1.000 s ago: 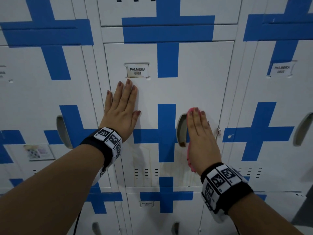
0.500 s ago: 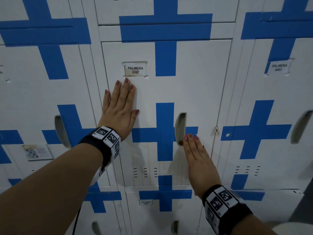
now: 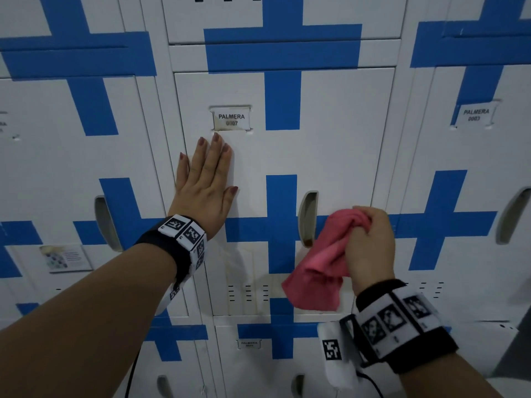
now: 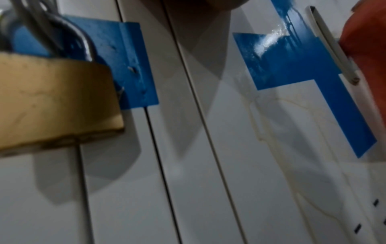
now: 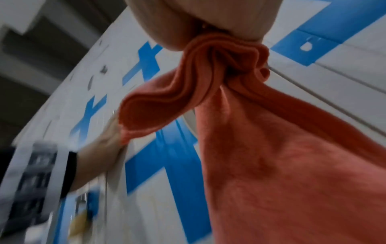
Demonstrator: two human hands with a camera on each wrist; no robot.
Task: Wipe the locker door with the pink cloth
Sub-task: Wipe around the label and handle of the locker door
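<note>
The pink cloth (image 3: 321,262) hangs bunched from the right hand (image 3: 370,242), whose curled fingers clench its upper end just right of the locker door's recessed handle (image 3: 308,218); the loose end droops below that handle, in front of the locker door (image 3: 330,133). Whether the cloth touches the metal is hard to say. Left of the handle, the left hand (image 3: 205,185) lies flat with straight fingers pressed on the door. A brass padlock (image 4: 54,102) hangs further left of the handle.
</note>
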